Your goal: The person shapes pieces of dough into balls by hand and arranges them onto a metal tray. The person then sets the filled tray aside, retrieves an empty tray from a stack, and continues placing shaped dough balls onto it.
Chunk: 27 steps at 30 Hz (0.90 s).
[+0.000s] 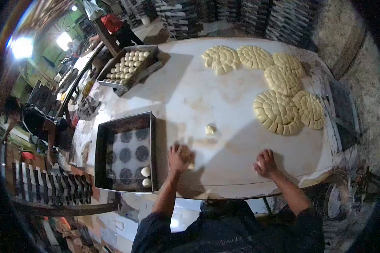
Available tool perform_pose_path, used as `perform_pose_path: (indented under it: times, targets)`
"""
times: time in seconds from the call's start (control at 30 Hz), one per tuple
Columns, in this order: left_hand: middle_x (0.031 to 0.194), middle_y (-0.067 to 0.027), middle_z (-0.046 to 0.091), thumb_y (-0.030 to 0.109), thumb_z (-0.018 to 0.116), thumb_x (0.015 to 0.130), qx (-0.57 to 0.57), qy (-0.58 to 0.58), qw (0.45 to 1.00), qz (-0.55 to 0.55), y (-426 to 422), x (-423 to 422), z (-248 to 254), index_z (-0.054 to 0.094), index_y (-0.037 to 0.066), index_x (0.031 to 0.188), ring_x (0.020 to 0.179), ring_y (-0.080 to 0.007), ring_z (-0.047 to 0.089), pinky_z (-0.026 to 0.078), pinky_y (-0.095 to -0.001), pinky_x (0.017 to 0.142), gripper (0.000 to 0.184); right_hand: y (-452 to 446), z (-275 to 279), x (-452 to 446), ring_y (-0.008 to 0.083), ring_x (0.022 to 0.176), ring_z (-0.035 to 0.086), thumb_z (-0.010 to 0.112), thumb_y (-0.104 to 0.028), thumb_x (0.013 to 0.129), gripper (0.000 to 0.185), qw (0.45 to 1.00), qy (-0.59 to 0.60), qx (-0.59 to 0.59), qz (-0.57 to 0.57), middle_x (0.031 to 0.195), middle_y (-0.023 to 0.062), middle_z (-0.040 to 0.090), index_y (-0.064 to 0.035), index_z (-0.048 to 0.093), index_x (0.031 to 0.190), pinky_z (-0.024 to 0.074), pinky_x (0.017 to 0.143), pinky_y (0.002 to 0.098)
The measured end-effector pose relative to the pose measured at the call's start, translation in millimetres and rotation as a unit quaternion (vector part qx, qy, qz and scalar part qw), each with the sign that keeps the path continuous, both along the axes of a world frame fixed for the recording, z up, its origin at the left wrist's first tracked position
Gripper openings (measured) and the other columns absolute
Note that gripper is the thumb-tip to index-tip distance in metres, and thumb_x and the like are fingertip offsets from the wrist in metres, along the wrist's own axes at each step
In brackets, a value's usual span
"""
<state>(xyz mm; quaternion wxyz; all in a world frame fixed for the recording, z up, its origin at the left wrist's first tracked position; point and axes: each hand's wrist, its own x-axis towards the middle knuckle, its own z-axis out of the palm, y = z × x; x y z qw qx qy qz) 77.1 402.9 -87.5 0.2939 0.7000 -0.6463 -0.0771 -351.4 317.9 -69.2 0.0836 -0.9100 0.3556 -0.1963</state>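
My left hand (180, 157) is cupped palm-down over a piece of dough, pressed to the tabletop just right of the tray. A pale edge of that dough (191, 165) shows beside the fingers. Farther right, my right hand (266, 163) curls around another lump of dough, mostly hidden by the fingers. A small loose dough piece (210, 130) lies on the table between and beyond the hands. To the left stands a dark metal tray (153, 139) with two smooth dough balls (145, 177) in its near right corner.
Several flat dough rounds, scored into segments (277, 113), lie at the table's (190, 92) far right. A second tray (154, 57), filled with dough balls (129, 65), sits at the back left. A person (34, 116) bends at left; another (116, 27) stands behind. Stacked trays (291, 21) rise beyond.
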Motion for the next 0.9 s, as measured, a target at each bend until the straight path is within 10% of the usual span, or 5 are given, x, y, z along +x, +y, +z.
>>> perform_pose_path:
  times: [0.17,0.43,0.47,0.7,0.9]
  targets:
    - [0.100,-0.0116,0.058,0.044,0.075,0.072,0.013,0.018,0.999,0.039,-52,-72,17,0.060,0.008,0.100,0.094,-0.0326,0.051,0.040,-0.0450,0.087,0.048,-21,1,101,0.0379,0.087,0.045,0.059,-0.025,0.076,0.024,0.984,-0.142,0.046,-0.099,0.087,0.0171,0.047,-0.0029,0.051,0.080,0.0354,0.082,0.0509]
    - [0.095,-0.0107,0.061,0.019,0.069,0.075,0.010,-0.170,0.967,-0.191,58,-35,-21,0.062,0.008,0.097,0.095,-0.0328,0.056,0.045,-0.0447,0.083,0.026,-12,-25,26,0.0386,0.095,0.052,0.061,-0.012,0.071,0.019,0.985,-0.042,0.039,0.163,0.093,0.0192,0.055,0.0011,0.058,0.084,0.0375,0.099,0.0554]
    - [0.089,-0.0095,0.060,0.020,0.071,0.075,0.173,-0.112,0.971,-0.122,49,-1,-43,0.060,0.009,0.091,0.088,-0.0331,0.057,0.044,-0.0447,0.082,0.023,-30,-19,26,0.0388,0.096,0.051,0.062,-0.012,0.070,0.018,0.990,-0.056,0.019,0.132,0.093,0.0187,0.054,0.0003,0.057,0.082,0.0372,0.098,0.0556]
    - [0.093,-0.0123,0.060,0.024,0.075,0.067,0.042,0.068,0.992,0.099,-61,-95,12,0.059,0.007,0.089,0.093,-0.0377,0.053,0.041,-0.0471,0.086,0.032,-40,-10,129,0.0388,0.091,0.051,0.059,-0.016,0.073,0.017,0.986,-0.145,0.076,0.028,0.084,0.0171,0.051,-0.0019,0.053,0.080,0.0348,0.101,0.0548]
    - [0.090,-0.0092,0.061,0.014,0.069,0.077,0.130,-0.168,0.976,-0.055,33,-28,-20,0.059,0.008,0.081,0.087,-0.0307,0.056,0.044,-0.0456,0.077,0.013,-67,-21,41,0.0378,0.090,0.052,0.061,-0.015,0.072,0.019,0.990,-0.068,0.039,0.114,0.086,0.0165,0.054,-0.0017,0.054,0.083,0.0400,0.092,0.0540]
